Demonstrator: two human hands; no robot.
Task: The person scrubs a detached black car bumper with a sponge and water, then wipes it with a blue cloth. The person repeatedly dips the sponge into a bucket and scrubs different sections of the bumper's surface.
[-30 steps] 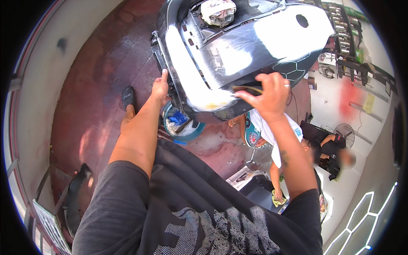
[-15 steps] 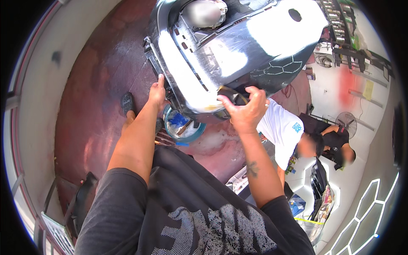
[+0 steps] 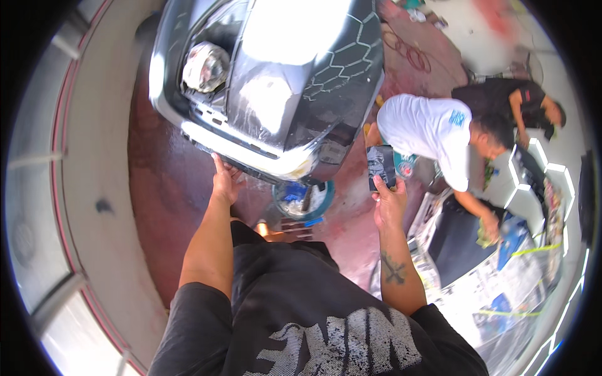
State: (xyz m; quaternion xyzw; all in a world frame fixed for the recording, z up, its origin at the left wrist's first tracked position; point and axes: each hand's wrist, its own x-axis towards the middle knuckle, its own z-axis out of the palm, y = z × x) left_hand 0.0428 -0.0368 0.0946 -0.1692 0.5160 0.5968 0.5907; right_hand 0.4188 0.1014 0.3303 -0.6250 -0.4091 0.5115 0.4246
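A large glossy black car bumper (image 3: 276, 94) with slots along its near edge fills the upper part of the view. Against that near edge is my left hand (image 3: 227, 182), its thumb on the edge and its other fingers curled beneath, partly hidden. My right hand (image 3: 390, 202) is off the bumper, to its right, pinching a small black sheet of sandpaper (image 3: 380, 168) with grey worn marks. Below the bumper's corner stands a round teal bucket (image 3: 329, 199) holding something blue and white.
To the right, a co-worker in a white shirt (image 3: 426, 125) bends over a black panel (image 3: 464, 238) on newspaper, a yellowish cloth (image 3: 486, 233) in hand. Another person in black (image 3: 501, 94) is behind. A floor grate (image 3: 296, 229) lies near my feet; a pale wall (image 3: 94, 156) runs along the left.
My right hand has left the bumper's corner and moved down and right, now showing the sandpaper. My left hand stays at the edge. The view has turned, shifting the bumper left.
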